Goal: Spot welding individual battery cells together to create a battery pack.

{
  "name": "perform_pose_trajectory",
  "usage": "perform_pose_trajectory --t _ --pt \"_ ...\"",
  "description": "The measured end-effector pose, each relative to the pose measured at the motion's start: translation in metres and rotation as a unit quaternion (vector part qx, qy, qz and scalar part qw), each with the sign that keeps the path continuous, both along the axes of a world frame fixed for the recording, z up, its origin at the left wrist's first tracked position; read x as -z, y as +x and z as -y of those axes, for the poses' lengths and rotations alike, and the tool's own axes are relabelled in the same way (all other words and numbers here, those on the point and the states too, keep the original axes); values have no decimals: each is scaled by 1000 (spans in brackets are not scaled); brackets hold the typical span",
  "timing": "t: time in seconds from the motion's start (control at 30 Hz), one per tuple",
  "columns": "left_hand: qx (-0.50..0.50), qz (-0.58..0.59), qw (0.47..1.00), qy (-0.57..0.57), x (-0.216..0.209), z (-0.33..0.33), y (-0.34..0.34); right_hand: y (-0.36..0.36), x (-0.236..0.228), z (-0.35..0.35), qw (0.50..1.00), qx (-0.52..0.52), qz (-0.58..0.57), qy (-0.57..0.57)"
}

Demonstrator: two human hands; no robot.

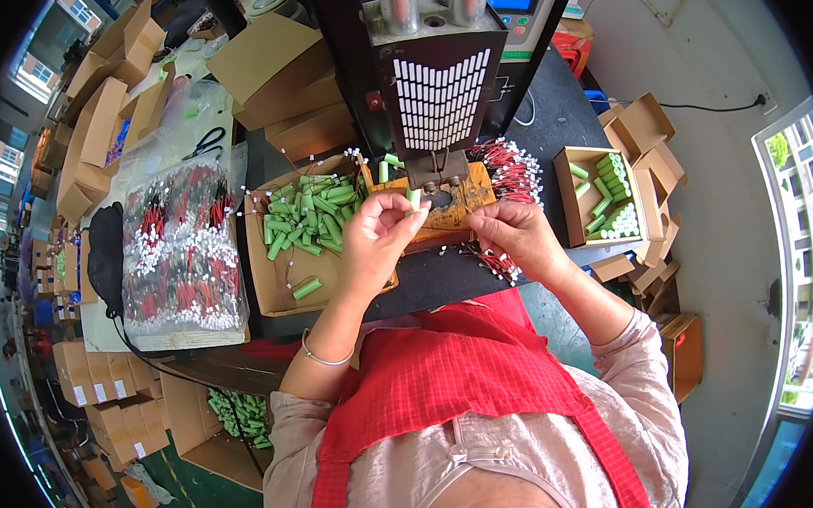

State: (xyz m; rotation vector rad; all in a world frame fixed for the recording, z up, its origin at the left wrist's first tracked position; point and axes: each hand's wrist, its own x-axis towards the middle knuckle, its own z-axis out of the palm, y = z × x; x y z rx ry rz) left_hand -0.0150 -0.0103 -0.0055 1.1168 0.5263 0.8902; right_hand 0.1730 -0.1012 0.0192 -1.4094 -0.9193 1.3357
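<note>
My left hand (380, 235) pinches a green cylindrical battery cell (414, 199), its pale end up, at the front left of a worn yellow block (479, 191). On the block's other side my right hand (519, 236) has thumb and forefinger closed on what looks like a thin wire lead; the fingers hide most of it. Just above both hands is the head of a black bench machine (439, 91) with white slots. Close to the right hand lies a heap of red and black leads with white connectors (511, 173).
A cardboard box (275, 296) at left holds green cells with leads. Bagged leads (181, 257) lie further left, near black scissors (205, 143). At right, a smaller carton (577, 233) holds plain green cells. Below the table stands another box (190, 417) of green cells.
</note>
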Motion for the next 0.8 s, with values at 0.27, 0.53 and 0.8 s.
perform_pose_trajectory --t 0.27,0.53,0.8 --pt "-113 -210 939 248 1 -4 19 -4 -6 -21 973 -12 202 108" --pt "-137 -236 906 323 8 -7 24 -4 0 -27 961 -4 242 135" --pt "-123 -269 910 291 0 -3 20 -12 0 -26 950 13 260 171"
